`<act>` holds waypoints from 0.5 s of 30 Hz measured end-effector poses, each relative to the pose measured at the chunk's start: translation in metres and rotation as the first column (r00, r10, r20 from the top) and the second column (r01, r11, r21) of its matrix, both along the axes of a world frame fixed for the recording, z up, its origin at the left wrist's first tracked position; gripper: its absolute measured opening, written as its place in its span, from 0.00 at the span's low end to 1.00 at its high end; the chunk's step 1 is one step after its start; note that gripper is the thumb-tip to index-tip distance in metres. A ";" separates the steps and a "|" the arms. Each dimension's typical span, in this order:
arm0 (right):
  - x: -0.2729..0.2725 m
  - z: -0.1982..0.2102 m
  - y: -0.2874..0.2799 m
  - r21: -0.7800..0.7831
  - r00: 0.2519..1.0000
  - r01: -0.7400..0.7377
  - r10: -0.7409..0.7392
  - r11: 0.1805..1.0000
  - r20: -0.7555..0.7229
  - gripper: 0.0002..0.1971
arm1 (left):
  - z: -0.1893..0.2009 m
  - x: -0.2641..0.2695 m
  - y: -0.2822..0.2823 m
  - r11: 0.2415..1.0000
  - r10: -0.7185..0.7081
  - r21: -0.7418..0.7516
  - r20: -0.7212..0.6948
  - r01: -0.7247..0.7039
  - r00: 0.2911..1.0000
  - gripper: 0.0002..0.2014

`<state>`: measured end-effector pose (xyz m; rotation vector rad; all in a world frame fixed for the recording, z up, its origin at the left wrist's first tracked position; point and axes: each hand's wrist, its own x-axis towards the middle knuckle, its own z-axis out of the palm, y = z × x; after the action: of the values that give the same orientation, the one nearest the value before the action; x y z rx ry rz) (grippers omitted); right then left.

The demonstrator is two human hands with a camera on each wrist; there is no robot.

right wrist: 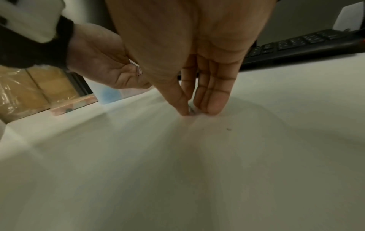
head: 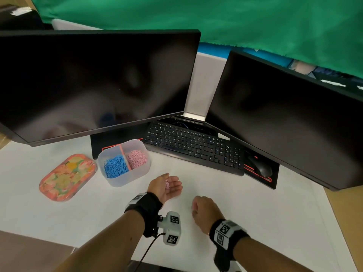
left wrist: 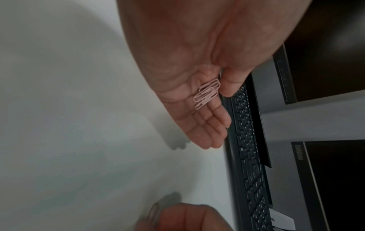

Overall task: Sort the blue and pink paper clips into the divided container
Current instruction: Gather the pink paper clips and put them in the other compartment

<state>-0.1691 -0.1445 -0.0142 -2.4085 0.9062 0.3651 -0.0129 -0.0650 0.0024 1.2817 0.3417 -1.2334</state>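
A clear divided container (head: pixel 117 182) stands on the white table, with blue paper clips (head: pixel 115 166) in its left half and pink paper clips (head: pixel 137 157) in its right half. My left hand (head: pixel 172 186) lies palm up just right of it, fingers relaxed, with a few pink clips (head: pixel 167 183) (left wrist: pixel 207 93) resting in the palm. My right hand (head: pixel 194 208) (right wrist: pixel 190 111) is lower right, with thumb and fingertips down on the table pinching a single paper clip (right wrist: pixel 191 109) (left wrist: pixel 154 209). Its colour is hard to tell.
A floral tray (head: pixel 67 177) lies left of the container. Behind are a black keyboard (head: pixel 194 148), a mouse (head: pixel 262 166) and two dark monitors (head: pixel 94 81) (head: pixel 290 118). White table (head: pixel 235 193) stretches around both hands.
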 end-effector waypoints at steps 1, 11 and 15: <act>0.002 -0.001 0.001 -0.007 1.000 -0.002 0.002 1.000 0.000 0.08 | -0.001 0.000 0.001 1.000 -0.001 0.006 0.000 0.001 1.000 0.19; 0.011 0.001 0.005 0.040 0.996 0.004 -0.001 0.999 -0.084 0.13 | 0.002 -0.007 0.010 0.999 -0.026 0.023 0.000 0.026 1.000 0.17; 0.029 0.021 0.003 0.090 0.983 0.050 -0.064 0.995 0.169 0.13 | 0.000 -0.007 0.015 1.000 -0.005 0.026 0.009 0.005 1.000 0.17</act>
<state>-0.1397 -0.1415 0.0066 -2.2903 0.8625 0.1675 -0.0197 -0.0496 0.0028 1.3103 0.3492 -1.2303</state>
